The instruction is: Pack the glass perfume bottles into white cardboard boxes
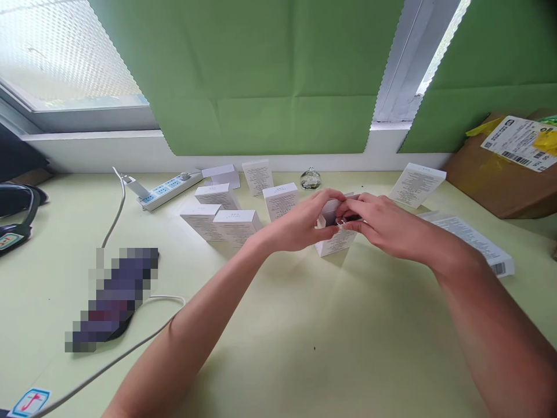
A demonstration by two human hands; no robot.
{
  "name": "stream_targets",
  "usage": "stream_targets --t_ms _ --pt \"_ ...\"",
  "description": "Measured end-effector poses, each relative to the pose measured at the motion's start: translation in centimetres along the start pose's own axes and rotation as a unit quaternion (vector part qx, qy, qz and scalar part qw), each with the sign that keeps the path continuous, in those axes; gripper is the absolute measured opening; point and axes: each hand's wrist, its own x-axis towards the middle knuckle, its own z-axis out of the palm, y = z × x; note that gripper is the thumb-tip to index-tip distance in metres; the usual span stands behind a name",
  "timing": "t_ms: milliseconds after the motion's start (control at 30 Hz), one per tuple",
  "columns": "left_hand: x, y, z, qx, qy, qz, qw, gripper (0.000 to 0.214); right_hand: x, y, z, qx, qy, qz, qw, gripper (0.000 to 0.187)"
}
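A wide green blind (261, 75) with wavy edges hangs at the back. Left of that wide blind, a textured window pane (65, 55) lets in bright daylight (its upper part nearly washes out) above a grey frame (96, 120). Right of it come a pale window post (404, 75) and a second green blind (500, 64). Below it run a white sill (100, 152) and the pale yellow-green counter (313, 371).

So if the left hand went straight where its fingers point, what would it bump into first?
Probably the right hand: its fingers are just ahead of the left hand, over the open white printed carton. Whether they already touch is hard to tell.
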Motion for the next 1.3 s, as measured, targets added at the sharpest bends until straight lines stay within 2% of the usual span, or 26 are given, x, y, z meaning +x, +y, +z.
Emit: stream_targets --t_ms 167,233,333,400,467,533,600,700,833,1000,1100,1300 --pt "0.0 0.1 -0.2 -0.026 -0.011 -0.004 1.0 0.035 -0.6 -0.6 -1.0 0.022 -0.008 -0.002 1.0 0.03" --pt "0.1 0.0 -0.2 -0.038 -0.016 -0.008 0.999 0.032 -0.9 -0.4 -1.9 0.055 0.034 0.023 0.998 0.03" --pt "0.1 -0.1 -0.2 -0.029 -0.008 -0.016 0.999 0.034 -1.2 0.8 -2.7 0.092 0.112 0.1 0.984 0.036" --pt "0.1 -0.1 -0.2 -0.025 -0.01 -0.018 0.999 0.035 -1.2 1.7 -2.6 0.124 0.08 0.153 0.977 0.046" --pt "0.2 0.0 -0.2 -0.029 -0.015 -0.021 0.999 0.035 -0.9 2.3 -2.1 0.194 -0.012 0.178 0.965 0.051" --pt "0.1 0.1 -0.2 -0.031 -0.014 -0.028 0.999 0.034 -0.6 2.5 -1.5 0.293 -0.096 0.168 0.936 0.054" --pt "0.1 0.1 -0.2 -0.028 -0.008 -0.038 0.999 0.033 -0.2 2.5 -0.8 0.386 -0.137 0.148 0.9 0.056" --pt "0.1 0.1 -0.3 -0.036 -0.004 -0.057 0.998 0.033 0.3 2.5 -0.2 0.466 -0.143 0.137 0.862 0.055" --pt "0.1 0.0 -0.5 -0.06 -0.018 -0.067 0.996 0.035 0.5 2.9 0.2 0.507 -0.138 0.157 0.836 0.066" --pt "0.1 0.1 -0.6 -0.085 -0.028 -0.041 0.995 0.033 0.4 3.6 0.2 0.477 -0.156 0.172 0.848 0.074" --pt "0.1 0.1 -0.5 -0.094 -0.03 -0.046 0.994 0.033 0.4 4.0 0.3 0.472 -0.163 0.17 0.849 0.076" --pt "0.0 0.3 -0.4 -0.093 -0.02 -0.065 0.993 0.036 0.5 4.0 0.4 0.483 -0.173 0.149 0.845 0.065"
